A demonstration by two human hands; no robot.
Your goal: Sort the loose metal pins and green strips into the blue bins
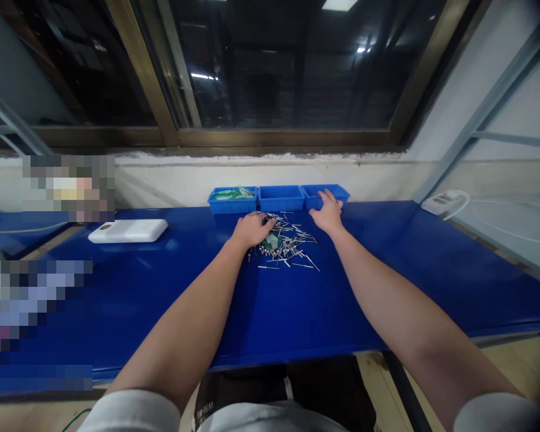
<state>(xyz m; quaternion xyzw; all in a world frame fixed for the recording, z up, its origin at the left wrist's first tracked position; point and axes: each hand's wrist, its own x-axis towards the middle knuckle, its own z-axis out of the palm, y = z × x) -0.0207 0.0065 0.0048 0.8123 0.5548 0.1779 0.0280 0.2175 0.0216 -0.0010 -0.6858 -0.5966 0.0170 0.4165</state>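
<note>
A loose pile of thin silver blind rivets (290, 246) lies on the blue table, with a green-and-white packet (272, 241) among them. My left hand (251, 229) rests at the upper left of the pile, its fingers curled in over the rivets; a small dark spot shows by the fingertips, and what they grip is hidden. At the right-hand blue bin (337, 193), my right hand (329, 215) reaches over the front rim with its fingers apart. No object shows in it.
Beside that bin stand a middle blue bin (281, 198) and a left one (233, 204) holding green packets and rivets. A white power bank-like box (128, 231) lies left. A white power strip (445, 202) with a cable sits at the far right, below the window.
</note>
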